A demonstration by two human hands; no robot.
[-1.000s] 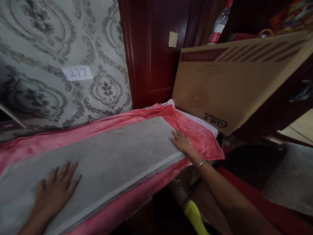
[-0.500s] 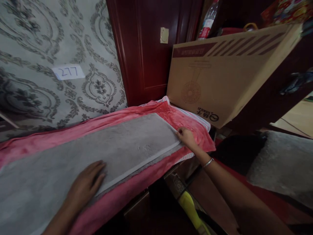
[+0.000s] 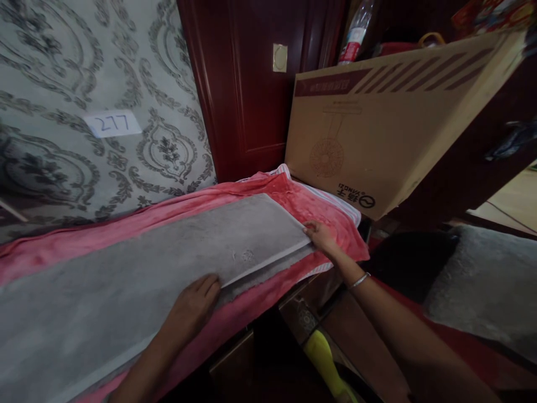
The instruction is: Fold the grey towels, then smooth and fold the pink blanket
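A long grey plush cloth (image 3: 168, 252) with a pale edging lies folded lengthwise on a pink-red plush blanket (image 3: 331, 224). My right hand (image 3: 321, 238) pinches the near corner at the cloth's right end. On the near edge, my left hand (image 3: 195, 302) has its fingers closed round the border; its thumb is mostly hidden. Between my two hands the upper layer's edge stands slightly off the layer beneath.
A big cardboard box (image 3: 335, 129) stands behind the blanket's right end, with a plastic bottle (image 3: 354, 39) at its back. Patterned wallpaper (image 3: 168, 140) and a dark red door panel (image 3: 251, 84) rise behind. Below lies a yellow-green object (image 3: 321, 358); at right, a grey furry cushion (image 3: 482, 285).
My left hand has slid right along the cloth and now grips its near edge, which has lifted a little. My right hand stays at the corner.
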